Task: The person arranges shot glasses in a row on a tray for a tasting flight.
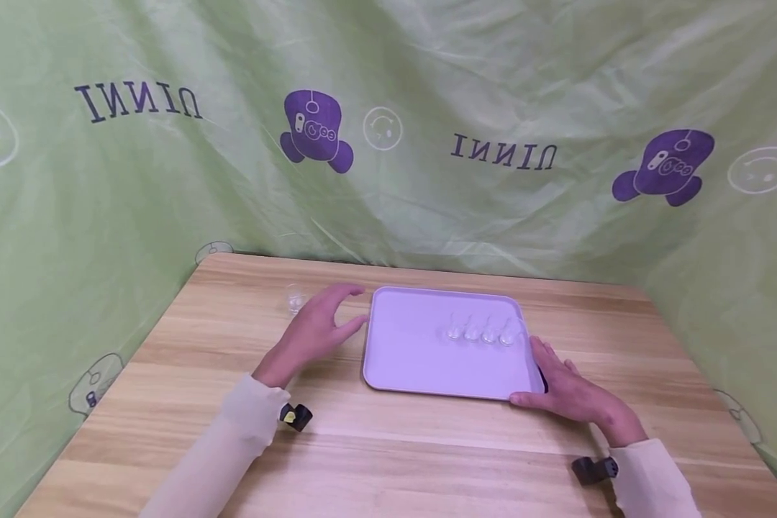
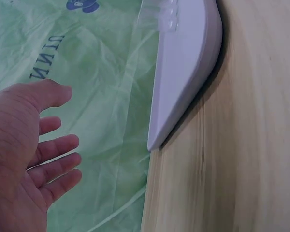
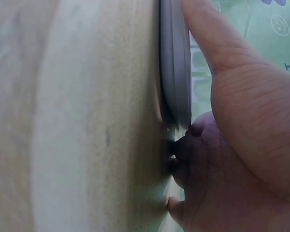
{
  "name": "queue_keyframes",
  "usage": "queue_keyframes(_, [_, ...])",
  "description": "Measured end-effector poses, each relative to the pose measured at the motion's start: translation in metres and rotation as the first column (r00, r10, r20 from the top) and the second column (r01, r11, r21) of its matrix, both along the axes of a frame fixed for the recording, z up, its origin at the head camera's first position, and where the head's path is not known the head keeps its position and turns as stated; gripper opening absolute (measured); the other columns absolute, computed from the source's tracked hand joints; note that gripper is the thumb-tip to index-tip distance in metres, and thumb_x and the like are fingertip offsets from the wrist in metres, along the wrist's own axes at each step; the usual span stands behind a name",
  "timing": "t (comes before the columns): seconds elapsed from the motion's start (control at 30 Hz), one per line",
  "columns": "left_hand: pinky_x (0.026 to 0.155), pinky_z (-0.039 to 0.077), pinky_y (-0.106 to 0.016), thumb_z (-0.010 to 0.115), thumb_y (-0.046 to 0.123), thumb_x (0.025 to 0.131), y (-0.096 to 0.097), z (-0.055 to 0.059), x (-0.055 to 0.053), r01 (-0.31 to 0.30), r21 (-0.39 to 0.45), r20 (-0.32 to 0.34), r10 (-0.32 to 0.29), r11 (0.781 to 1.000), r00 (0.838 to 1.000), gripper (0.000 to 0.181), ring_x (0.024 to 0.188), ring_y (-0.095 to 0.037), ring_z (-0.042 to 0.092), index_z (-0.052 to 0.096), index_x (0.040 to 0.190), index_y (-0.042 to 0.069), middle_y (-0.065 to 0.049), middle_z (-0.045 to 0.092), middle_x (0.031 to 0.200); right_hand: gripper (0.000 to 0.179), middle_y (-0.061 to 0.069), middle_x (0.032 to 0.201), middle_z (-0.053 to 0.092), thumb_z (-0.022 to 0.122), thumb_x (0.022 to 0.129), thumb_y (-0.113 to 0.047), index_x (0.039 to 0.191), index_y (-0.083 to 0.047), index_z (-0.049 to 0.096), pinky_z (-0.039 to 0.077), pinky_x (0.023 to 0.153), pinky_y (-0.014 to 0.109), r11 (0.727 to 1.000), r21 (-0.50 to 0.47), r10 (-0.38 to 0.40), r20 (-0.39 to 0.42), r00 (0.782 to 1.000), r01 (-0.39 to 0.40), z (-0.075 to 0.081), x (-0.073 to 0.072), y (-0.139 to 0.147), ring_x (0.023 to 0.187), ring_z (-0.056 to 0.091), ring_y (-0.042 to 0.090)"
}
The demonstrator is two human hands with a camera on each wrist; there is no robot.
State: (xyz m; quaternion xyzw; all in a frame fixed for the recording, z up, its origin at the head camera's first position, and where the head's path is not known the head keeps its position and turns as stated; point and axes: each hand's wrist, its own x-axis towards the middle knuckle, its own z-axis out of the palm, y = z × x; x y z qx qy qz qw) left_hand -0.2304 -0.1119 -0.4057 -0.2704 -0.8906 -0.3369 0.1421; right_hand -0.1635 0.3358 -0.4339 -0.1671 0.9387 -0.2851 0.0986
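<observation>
Spreading my left hand [image 1: 316, 329] beside the lilac tray [image 1: 414, 363], I'm touching its corner with my right hand [image 1: 568, 391], fingers and thumb parted; its four clear vessels [image 1: 471, 334] are looking indistinct

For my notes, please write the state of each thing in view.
Tray: right side up on the table.
Four clear cups: in a row on the tray.
Other cup: on the table, left of the tray.
Left hand: holding nothing.
Right hand: holding the tray's near right corner.
Cloth: hanging, wrinkled.
</observation>
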Motion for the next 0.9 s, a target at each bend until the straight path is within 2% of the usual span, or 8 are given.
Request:
queue_keyframes(0.2, [0.111,0.042,-0.046,0.076,0.019,0.095,-0.023,0.001,-0.001,0.004,-0.005,-0.09,-0.004,1.0,0.996,0.046,0.129,-0.03,0.055,0.061,0.135,0.002,-0.012,0.062,0.134,0.116,0.04,0.161,0.009,0.08,0.088,-0.045,0.159,0.009,0.005,0.003,0.107,0.082,1.0,-0.002,-0.007,0.01,1.0,0.007,0.001,0.001,-0.001,0.147,0.003,0.06])
queue_keyframes(0.3, [0.112,0.04,-0.047,0.076,0.018,0.094,-0.035,0.002,-0.001,-0.014,0.008,-0.101,0.015,1.0,0.995,0.045,0.129,-0.031,0.054,0.061,0.133,0.001,-0.012,0.06,0.135,0.116,0.04,0.16,0.01,0.08,0.088,-0.045,0.159,0.009,0.005,0.003,0.107,0.082,1.0,-0.001,-0.005,0.005,1.0,0.005,0.0,0.0,-0.002,0.146,0.004,0.06])
queue_keyframes(0.6, [0.115,0.034,-0.053,0.075,0.014,0.096,-0.065,-0.003,-0.002,-0.087,0.093,-0.05,0.092,0.992,0.995,0.047,0.136,-0.034,0.047,0.058,0.137,0.001,-0.015,0.055,0.142,0.116,0.041,0.16,0.011,0.08,0.088,-0.045,0.158,0.011,0.007,0.004,0.107,0.082,1.0,-0.004,0.002,-0.003,1.0,-0.002,-0.003,0.001,-0.002,0.146,0.005,0.061])
queue_keyframes(0.9, [0.116,0.031,-0.057,0.054,0.011,0.107,-0.093,-0.011,-0.012,-0.157,0.157,0.037,0.153,0.975,0.988,0.037,0.14,-0.039,0.042,0.054,0.143,0.0,-0.019,0.052,0.146,0.116,0.041,0.16,0.011,0.08,0.088,-0.044,0.158,0.012,0.007,0.004,0.107,0.082,1.0,0.006,-0.004,0.0,1.0,0.004,-0.003,0.001,-0.002,0.146,0.005,0.06])
